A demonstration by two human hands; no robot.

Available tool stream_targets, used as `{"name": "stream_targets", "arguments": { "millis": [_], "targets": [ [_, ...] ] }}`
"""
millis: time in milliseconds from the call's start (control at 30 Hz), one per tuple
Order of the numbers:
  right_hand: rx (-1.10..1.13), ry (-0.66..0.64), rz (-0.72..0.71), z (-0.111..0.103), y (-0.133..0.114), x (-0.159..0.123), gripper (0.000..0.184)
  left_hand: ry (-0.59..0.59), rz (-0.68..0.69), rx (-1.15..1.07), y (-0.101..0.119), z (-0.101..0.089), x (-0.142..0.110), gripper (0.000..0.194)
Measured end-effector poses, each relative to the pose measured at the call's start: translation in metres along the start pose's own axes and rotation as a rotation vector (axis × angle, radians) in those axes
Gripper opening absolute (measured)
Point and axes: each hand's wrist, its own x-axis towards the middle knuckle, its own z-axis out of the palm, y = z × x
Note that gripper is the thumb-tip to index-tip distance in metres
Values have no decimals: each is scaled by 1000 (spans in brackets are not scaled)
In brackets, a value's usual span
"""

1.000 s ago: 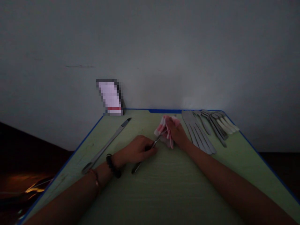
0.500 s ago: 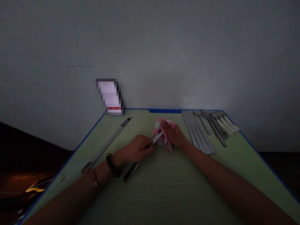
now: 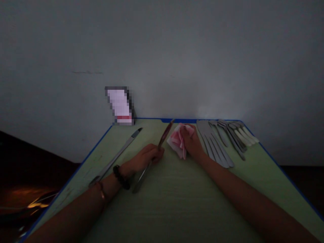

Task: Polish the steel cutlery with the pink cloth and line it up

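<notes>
My left hand (image 3: 149, 156) is closed around the middle of a metal table knife (image 3: 165, 134). The blade slants up to the right, and the handle end sticks out below toward me. Bunched in my right hand (image 3: 191, 141) is a pink and white cloth (image 3: 178, 140), a short way right of the blade and apart from it. Another table knife (image 3: 121, 151) lies slantwise on the table, left of my left hand. Several knives (image 3: 215, 148) lie side by side to the right of my right hand.
Beyond those knives, several spoons or forks (image 3: 231, 140) and some white-handled cutlery (image 3: 244, 133) lie at the table's (image 3: 162, 209) back right. A blurred-out phone-like device (image 3: 120, 106) leans on the wall (image 3: 162, 57) at the back left.
The cloth has come off the blade, drawn to the right by my right hand. My left hand has turned the knife so its blade points more upward.
</notes>
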Motion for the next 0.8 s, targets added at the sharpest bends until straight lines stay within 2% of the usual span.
{"name": "stream_targets", "arguments": {
  "millis": [100,167,233,300,400,567,633,733,800],
  "targets": [
    [-165,80,-95,2,-1,-5,54,108,-37,-9,-2,3,4,37],
    [-211,32,-133,3,-1,-8,53,167,-39,-9,-1,5,6,39],
    [-236,3,-186,4,-1,-8,44,204,-33,-32,1,7,7,41],
    [-268,-9,-223,4,1,-8,39,210,-32,-82,3,9,7,40],
    [-429,3,-250,5,1,-10,44,175,-3,-151,5,9,7,38],
    [-701,1,-377,4,-11,-19,28,213,51,-164,4,7,10,37],
    [-742,-111,-430,4,-18,-23,24,250,46,-156,4,7,12,36],
    [-803,-374,-499,4,-24,-25,24,326,48,-143,5,8,14,32],
    [-822,-454,-517,5,-25,-24,23,352,60,-137,5,8,14,28]
  ]
}}
